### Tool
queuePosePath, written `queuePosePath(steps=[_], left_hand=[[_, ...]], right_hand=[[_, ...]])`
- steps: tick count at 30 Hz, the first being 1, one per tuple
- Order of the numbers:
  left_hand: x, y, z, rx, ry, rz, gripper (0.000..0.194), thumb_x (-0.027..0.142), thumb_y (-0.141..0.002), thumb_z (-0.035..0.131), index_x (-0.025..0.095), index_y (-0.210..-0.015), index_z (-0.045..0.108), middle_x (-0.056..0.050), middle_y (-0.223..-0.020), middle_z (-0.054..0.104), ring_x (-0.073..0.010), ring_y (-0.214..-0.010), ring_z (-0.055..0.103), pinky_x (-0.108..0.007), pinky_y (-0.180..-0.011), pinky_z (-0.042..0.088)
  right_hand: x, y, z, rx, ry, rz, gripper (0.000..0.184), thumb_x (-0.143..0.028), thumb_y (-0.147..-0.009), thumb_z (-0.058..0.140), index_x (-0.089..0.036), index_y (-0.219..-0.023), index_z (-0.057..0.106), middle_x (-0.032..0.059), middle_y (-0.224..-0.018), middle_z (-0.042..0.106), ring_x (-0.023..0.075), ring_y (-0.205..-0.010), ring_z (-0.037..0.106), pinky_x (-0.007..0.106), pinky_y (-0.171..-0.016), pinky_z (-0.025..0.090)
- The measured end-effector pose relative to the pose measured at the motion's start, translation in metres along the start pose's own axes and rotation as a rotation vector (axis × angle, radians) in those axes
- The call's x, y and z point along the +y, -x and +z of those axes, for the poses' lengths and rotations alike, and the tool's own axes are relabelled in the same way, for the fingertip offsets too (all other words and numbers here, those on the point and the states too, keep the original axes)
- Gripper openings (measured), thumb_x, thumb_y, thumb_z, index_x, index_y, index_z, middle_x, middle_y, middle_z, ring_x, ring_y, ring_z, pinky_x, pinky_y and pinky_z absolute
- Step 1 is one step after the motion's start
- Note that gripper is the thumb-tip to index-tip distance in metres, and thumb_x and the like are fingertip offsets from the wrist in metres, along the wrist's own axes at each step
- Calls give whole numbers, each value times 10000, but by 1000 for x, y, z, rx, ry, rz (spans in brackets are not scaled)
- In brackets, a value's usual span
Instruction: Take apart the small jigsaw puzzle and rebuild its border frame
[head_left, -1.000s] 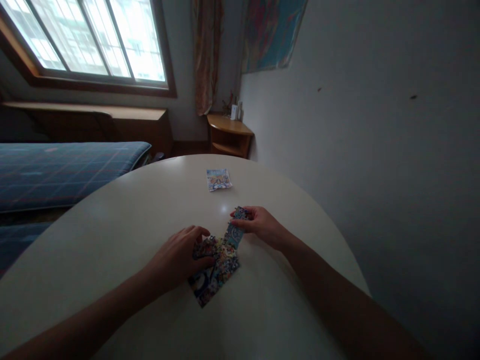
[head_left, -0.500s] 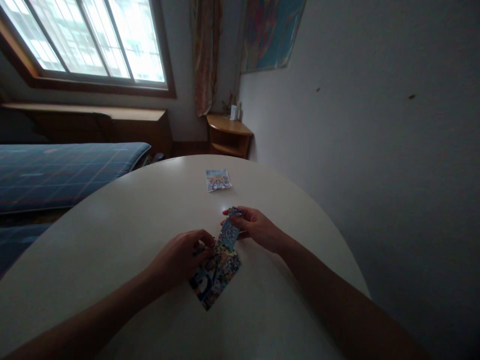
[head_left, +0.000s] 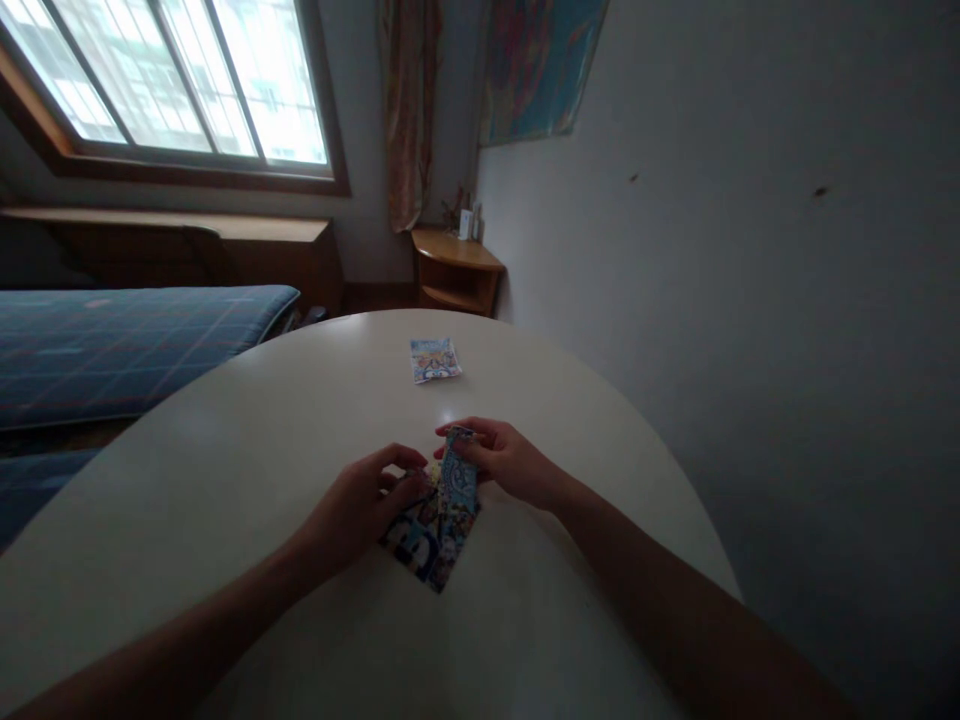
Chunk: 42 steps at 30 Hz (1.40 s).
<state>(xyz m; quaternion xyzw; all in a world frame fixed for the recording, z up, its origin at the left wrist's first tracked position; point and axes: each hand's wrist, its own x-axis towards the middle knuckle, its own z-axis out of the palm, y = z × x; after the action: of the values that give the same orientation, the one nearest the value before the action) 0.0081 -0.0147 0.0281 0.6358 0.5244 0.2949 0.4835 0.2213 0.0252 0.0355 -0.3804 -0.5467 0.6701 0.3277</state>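
Observation:
Low over the table, my two hands hold a colourful cartoon-printed piece (head_left: pixel 420 540), dark blue with many small coloured patches. My left hand (head_left: pixel 367 495) pinches its upper left edge between thumb and fingers. A narrower light-blue printed strip (head_left: pixel 459 480) rises at the upper right of the piece, and my right hand (head_left: pixel 499 455) grips its top, thumb in front and fingers behind. Whether strip and piece are one folded sheet or two parts, I cannot tell. Beyond the hands lies a small square printed packet (head_left: pixel 436 360), apart from both.
The round white table (head_left: pixel 300 420) fills the front. Behind it at left is a blue plaid mattress (head_left: pixel 135 350). A wooden corner shelf (head_left: pixel 457 250) stands at the back by the white wall (head_left: pixel 712 300), below a curtain (head_left: pixel 409 120) and beside a window (head_left: pixel 187 80).
The strip has turned more upright and sits lower against the printed piece. The piece's lower corner has shifted up and right. My left hand has risen slightly; the packet stays put.

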Motion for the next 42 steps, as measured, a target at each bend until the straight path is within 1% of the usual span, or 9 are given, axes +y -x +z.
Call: queuePosePath(steps=[5, 7, 11, 17, 23, 26, 30, 36, 42], left_hand=[[5, 1, 3, -24, 105, -5, 390, 517, -804, 614, 186, -1005, 567, -12, -694, 672, -181, -626, 642, -236, -521, 445], [7, 2, 3, -22, 112, -6, 390, 502, -771, 644, 190, -986, 551, -7, -698, 667, -184, -632, 646, -235, -515, 450], [5, 1, 4, 14, 94, 9, 362, 461, -720, 680, 196, -918, 532, -15, -769, 671, -190, -679, 657, -254, -545, 490], [2, -1, 6, 1, 42, 28, 312, 462, -746, 629, 197, -885, 539, -23, -784, 672, -195, -705, 655, -273, -572, 510], [6, 1, 5, 20, 24, 20, 311, 494, -764, 592, 196, -835, 542, -9, -730, 645, -179, -666, 634, -253, -544, 484], [5, 1, 4, 12, 80, -7, 330, 510, -776, 592, 196, -857, 530, -17, -735, 664, -191, -673, 649, -260, -547, 490], [4, 0, 3, -12, 114, -16, 350, 515, -778, 598, 190, -896, 540, -30, -765, 682, -205, -707, 665, -272, -575, 507], [7, 0, 4, -19, 57, 26, 321, 505, -783, 583, 188, -825, 556, -12, -705, 641, -164, -638, 606, -228, -521, 460], [7, 0, 4, -15, -21, 54, 309, 494, -787, 569, 185, -794, 568, 2, -655, 595, -148, -596, 559, -202, -474, 415]], right_hand=[[5, -2, 7, -14, 11, -58, 403, -435, -758, 780, -182, -1065, 718, 54, -947, 737, 153, -782, 668, 286, -702, 524], [6, -3, 12, 33, 30, -89, 388, -429, -722, 809, -167, -992, 717, 46, -904, 731, 153, -775, 661, 294, -722, 515], [8, -3, 17, 117, 84, -90, 394, -434, -675, 843, -153, -900, 682, 31, -809, 699, 140, -695, 623, 271, -646, 472], [7, -2, 16, 103, 189, -85, 396, -532, -783, 730, -142, -763, 665, -13, -644, 595, 87, -547, 479, 231, -515, 340], [7, -2, 14, 46, 136, -70, 442, -516, -778, 740, -162, -1040, 705, 18, -796, 672, 100, -612, 546, 231, -563, 411], [9, -2, 12, -6, 115, -36, 429, -498, -731, 791, -148, -966, 711, 20, -769, 675, 105, -621, 563, 236, -581, 426], [10, -2, 11, 13, 144, 15, 424, -532, -701, 799, -138, -822, 698, 10, -708, 647, 101, -588, 542, 235, -551, 417], [10, -2, 11, -8, 133, -35, 400, -481, -747, 774, -153, -967, 710, 5, -742, 661, 98, -609, 557, 235, -579, 423], [10, -3, 13, 39, 109, -101, 313, -411, -756, 768, -166, -934, 693, 12, -794, 681, 111, -661, 584, 240, -609, 431]])
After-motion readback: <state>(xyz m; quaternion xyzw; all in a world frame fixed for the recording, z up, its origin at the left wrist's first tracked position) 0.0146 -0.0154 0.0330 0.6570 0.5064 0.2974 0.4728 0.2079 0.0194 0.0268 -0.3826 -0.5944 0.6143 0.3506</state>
